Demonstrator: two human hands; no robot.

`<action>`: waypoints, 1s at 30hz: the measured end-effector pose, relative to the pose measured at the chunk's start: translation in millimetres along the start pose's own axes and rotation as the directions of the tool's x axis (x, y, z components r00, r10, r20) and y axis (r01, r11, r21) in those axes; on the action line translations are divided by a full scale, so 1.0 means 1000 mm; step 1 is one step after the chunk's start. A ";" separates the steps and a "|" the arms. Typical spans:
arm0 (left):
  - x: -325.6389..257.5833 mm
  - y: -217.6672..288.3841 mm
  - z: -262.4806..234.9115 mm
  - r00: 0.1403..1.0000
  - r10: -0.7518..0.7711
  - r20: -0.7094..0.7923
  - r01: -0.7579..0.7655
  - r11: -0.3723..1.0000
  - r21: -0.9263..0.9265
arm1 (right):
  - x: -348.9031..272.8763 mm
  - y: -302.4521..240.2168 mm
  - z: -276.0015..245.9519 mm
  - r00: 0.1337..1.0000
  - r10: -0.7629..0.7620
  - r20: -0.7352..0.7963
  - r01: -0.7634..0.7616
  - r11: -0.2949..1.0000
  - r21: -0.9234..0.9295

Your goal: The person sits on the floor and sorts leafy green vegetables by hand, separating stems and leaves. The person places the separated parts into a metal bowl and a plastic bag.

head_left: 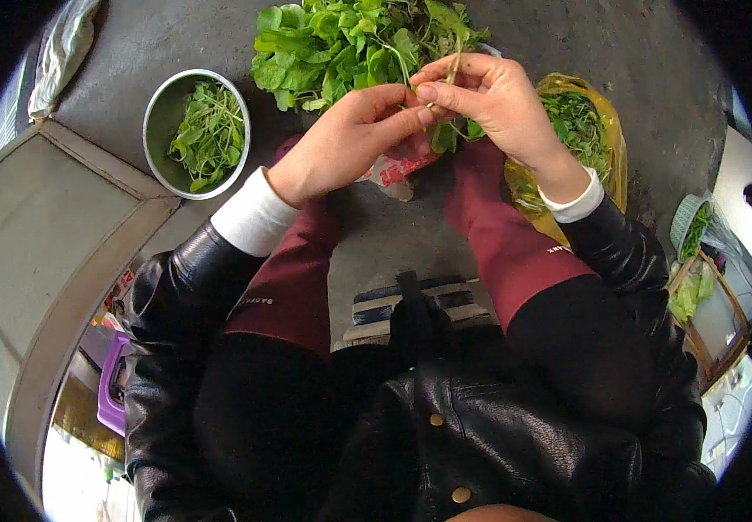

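My left hand and my right hand meet in front of a heap of leafy greens on the dark floor. Between them is a thin pale stem; the fingers of my right hand pinch it. My left fingertips close on its lower end, partly hidden by the thumb. Some leaves hang below the hands. To the left stands a round metal bowl with picked green sprigs inside. On the right, a yellow plastic bag lies open around more greens.
A red and white plastic piece lies between my boots. Grey framed panel and white cloth stand at left, above a purple-framed object. A pale green basket is at right. A striped cushion shows beneath me.
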State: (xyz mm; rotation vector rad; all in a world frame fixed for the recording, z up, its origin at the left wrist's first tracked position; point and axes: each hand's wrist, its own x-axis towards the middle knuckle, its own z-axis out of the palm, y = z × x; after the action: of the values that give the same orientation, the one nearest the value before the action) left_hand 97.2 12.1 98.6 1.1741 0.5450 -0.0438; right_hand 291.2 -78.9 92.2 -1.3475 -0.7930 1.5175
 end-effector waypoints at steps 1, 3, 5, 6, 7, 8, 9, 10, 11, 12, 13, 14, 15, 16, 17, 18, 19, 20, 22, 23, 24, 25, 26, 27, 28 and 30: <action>-0.001 -0.005 -0.002 0.999 -0.035 -0.018 0.035 0.999 0.011 | 0.000 0.001 0.001 1.000 0.014 0.001 -0.014 0.999 0.051; -0.002 -0.013 -0.009 0.993 -0.103 -0.053 0.104 0.994 0.031 | -0.002 0.003 -0.001 0.999 0.043 0.001 -0.043 0.988 0.151; -0.003 -0.016 -0.008 0.994 -0.083 -0.075 0.087 0.995 0.042 | -0.003 0.007 -0.004 1.000 0.001 0.000 -0.001 1.000 -0.002; -0.004 -0.017 -0.008 0.994 -0.074 -0.086 0.078 0.996 0.049 | -0.004 0.007 -0.003 1.000 0.004 0.007 -0.004 0.999 -0.053; -0.003 -0.017 -0.006 0.995 -0.057 -0.085 0.062 0.996 0.058 | -0.006 0.008 -0.002 1.000 0.008 0.014 -0.007 0.995 -0.104; -0.002 -0.017 -0.005 0.996 -0.041 -0.084 0.046 0.997 0.068 | -0.006 0.011 0.002 1.000 -0.010 -0.011 0.010 0.999 -0.050; -0.002 -0.017 -0.004 0.996 -0.024 -0.083 0.030 0.997 0.078 | -0.008 0.010 0.005 1.000 -0.022 -0.009 0.021 0.998 -0.057; -0.003 -0.017 -0.004 0.996 -0.001 -0.092 0.010 0.995 0.101 | -0.009 0.009 0.006 0.999 -0.033 -0.006 0.032 0.997 -0.064; -0.004 -0.017 -0.005 0.995 0.023 -0.099 -0.010 0.992 0.125 | -0.010 0.009 0.007 0.999 -0.044 -0.003 0.044 0.997 -0.070; -0.005 -0.017 -0.007 0.993 0.047 -0.105 -0.030 0.988 0.149 | -0.011 0.011 0.008 0.998 -0.062 -0.016 0.061 0.997 -0.051; -0.003 -0.018 -0.007 0.992 0.074 -0.102 -0.057 0.984 0.167 | -0.012 0.012 0.004 0.994 -0.096 -0.053 0.094 0.995 -0.043; -0.004 -0.016 -0.005 0.993 0.020 -0.113 0.001 0.983 0.184 | -0.013 0.014 -0.003 0.987 -0.130 -0.092 0.127 0.991 -0.037; -0.006 -0.020 -0.009 0.994 0.020 -0.109 0.004 0.976 0.218 | -0.014 0.016 -0.012 0.978 -0.163 -0.131 0.160 0.987 -0.033; -0.012 -0.020 -0.016 0.986 0.054 -0.158 -0.009 0.963 0.269 | -0.015 0.013 -0.028 0.964 -0.204 -0.173 0.191 0.978 -0.088; -0.020 -0.021 -0.025 0.975 0.095 -0.203 -0.027 0.948 0.316 | -0.021 0.009 -0.047 0.951 -0.227 -0.209 0.202 0.971 -0.131; -0.032 -0.030 -0.042 0.945 0.160 -0.286 -0.012 0.889 0.457 | -0.030 0.007 -0.071 0.949 -0.201 -0.242 0.141 0.959 -0.247; -0.045 -0.039 -0.063 0.905 0.237 -0.354 0.020 0.807 0.590 | -0.043 0.004 -0.097 0.942 -0.185 -0.280 0.078 0.933 -0.353; -0.054 -0.052 -0.082 0.850 0.300 -0.432 0.068 0.751 0.656 | -0.062 0.005 -0.126 0.929 -0.083 -0.361 -0.108 0.872 -0.478; -0.095 -0.075 -0.136 0.723 0.360 -0.590 0.200 0.707 0.678 | -0.094 0.014 -0.177 0.873 0.096 -0.478 -0.416 0.657 -0.629; -0.107 -0.086 -0.157 0.664 0.348 -0.662 0.237 0.741 0.628 | -0.112 0.022 -0.199 0.824 0.182 -0.536 -0.548 0.495 -0.675; -0.122 -0.097 -0.173 0.636 0.235 -0.735 0.407 0.707 0.579 | -0.126 0.036 -0.217 0.782 0.296 -0.548 -0.622 0.337 -0.707; -0.119 -0.109 -0.179 0.607 0.118 -0.786 0.545 0.657 0.520 | -0.154 0.052 -0.234 0.698 0.404 -0.592 -0.688 0.146 -0.711; -0.129 -0.119 -0.189 0.652 0.206 -0.730 0.574 0.495 0.652 | -0.178 0.069 -0.249 0.735 0.399 -0.549 -0.606 0.022 -0.795; -0.148 -0.134 -0.199 0.691 0.278 -0.667 0.602 0.289 0.744 | -0.165 0.070 -0.242 0.614 0.561 -0.556 -0.572 -0.169 -0.803; -0.160 -0.144 -0.204 0.738 0.329 -0.589 0.602 0.070 0.795 | -0.154 0.065 -0.227 0.615 0.526 -0.588 -0.649 -0.087 -0.756; -0.160 -0.144 -0.198 0.720 0.297 -0.627 0.620 0.131 0.774 | -0.147 0.068 -0.208 0.681 0.373 -0.630 -0.677 -0.008 -0.736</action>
State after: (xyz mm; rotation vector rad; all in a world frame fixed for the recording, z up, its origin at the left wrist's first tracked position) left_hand -162.3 90.2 -11.2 2.5560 1.5044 -0.2438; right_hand 475.3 -262.3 46.5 -3.1071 -1.1869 1.2323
